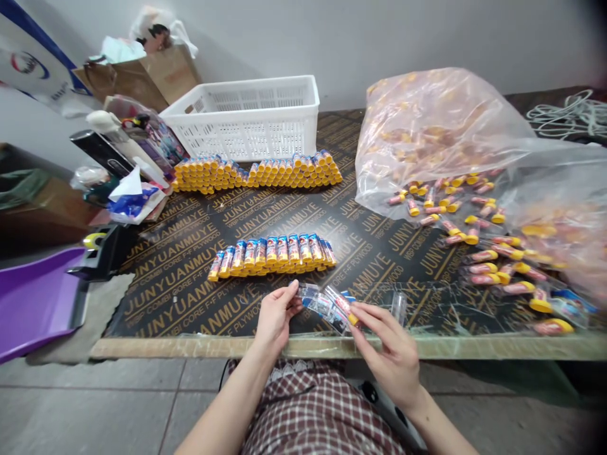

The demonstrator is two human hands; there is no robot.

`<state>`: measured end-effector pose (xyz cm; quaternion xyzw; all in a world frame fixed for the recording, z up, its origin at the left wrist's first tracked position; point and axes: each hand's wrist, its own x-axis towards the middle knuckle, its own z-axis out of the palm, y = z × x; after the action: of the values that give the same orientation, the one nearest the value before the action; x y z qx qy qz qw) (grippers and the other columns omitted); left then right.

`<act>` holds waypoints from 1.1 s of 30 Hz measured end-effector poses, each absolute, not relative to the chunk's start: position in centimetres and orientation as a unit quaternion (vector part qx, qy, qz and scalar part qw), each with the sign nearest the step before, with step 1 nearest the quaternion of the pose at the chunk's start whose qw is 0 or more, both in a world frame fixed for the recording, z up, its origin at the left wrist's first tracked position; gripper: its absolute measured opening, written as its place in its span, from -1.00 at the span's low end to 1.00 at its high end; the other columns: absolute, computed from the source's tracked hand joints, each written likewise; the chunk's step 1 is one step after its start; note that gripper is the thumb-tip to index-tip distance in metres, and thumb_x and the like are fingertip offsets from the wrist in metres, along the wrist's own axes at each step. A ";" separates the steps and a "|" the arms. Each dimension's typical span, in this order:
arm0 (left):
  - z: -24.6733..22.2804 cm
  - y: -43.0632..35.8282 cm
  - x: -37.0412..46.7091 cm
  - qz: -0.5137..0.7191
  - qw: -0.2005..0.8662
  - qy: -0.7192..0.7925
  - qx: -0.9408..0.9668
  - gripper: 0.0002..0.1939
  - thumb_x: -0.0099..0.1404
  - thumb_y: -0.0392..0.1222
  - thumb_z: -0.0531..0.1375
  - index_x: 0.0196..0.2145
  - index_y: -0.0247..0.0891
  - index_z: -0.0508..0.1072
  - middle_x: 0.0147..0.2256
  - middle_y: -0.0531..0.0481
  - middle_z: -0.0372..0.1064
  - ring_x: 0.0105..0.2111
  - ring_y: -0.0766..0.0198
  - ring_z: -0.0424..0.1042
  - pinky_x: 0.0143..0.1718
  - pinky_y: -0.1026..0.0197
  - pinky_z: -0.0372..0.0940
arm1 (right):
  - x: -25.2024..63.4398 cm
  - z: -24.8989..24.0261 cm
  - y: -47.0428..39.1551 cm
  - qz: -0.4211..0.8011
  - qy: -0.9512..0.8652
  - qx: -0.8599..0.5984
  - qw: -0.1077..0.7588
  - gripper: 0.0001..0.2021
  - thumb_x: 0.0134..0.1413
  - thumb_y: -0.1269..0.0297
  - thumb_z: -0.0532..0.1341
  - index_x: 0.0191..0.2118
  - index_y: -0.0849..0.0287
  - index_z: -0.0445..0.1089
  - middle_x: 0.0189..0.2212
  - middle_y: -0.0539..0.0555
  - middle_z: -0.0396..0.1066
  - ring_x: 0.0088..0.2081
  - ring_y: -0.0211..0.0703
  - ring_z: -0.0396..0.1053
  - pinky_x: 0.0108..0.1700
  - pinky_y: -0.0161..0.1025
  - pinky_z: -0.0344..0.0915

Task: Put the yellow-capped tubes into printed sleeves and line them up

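Observation:
My left hand [275, 319] pinches the edge of a clear, printed plastic sleeve [310, 294] close to the table's front edge. Between the thumb and fingers of my right hand [389, 344] is a small pink tube with a yellow cap [338, 298], tilted over the sleeves. Some blue printed sleeves lie beneath it, partly covered by my fingers. Just beyond my hands, a row of tubes in blue labels [271, 251] lies side by side, yellow ends toward me. A clear empty-looking cylinder [399, 307] is right of my right hand.
Stacked labelled tubes [296, 172] lie before a white plastic basket [256, 126]. Loose yellow-capped tubes [484, 268] spill from a large clear bag [441, 120] at right. Bottles, a tape dispenser [107, 253] and a purple dustpan [40, 297] are at left. Wooden edging [190, 347] borders the table.

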<state>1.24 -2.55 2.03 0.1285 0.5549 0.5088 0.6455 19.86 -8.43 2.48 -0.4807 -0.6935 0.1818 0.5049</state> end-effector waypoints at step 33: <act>3.8 -5.5 3.7 0.313 0.785 0.441 0.301 -0.68 -0.04 -0.08 0.38 -0.47 -0.41 0.47 -0.56 0.03 0.38 -0.59 0.44 0.32 -0.53 0.38 0.21 | 19.3 0.8 -8.0 0.372 -0.712 -0.381 0.458 -0.14 -0.31 0.56 0.10 0.25 0.05 -0.04 0.14 0.14 0.13 0.15 0.08 0.18 0.17 0.06 0.21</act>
<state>3.67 -5.47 3.79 0.3006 0.4410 0.3135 0.7854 19.27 -7.97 0.85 -0.3808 -0.7119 0.3722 0.4579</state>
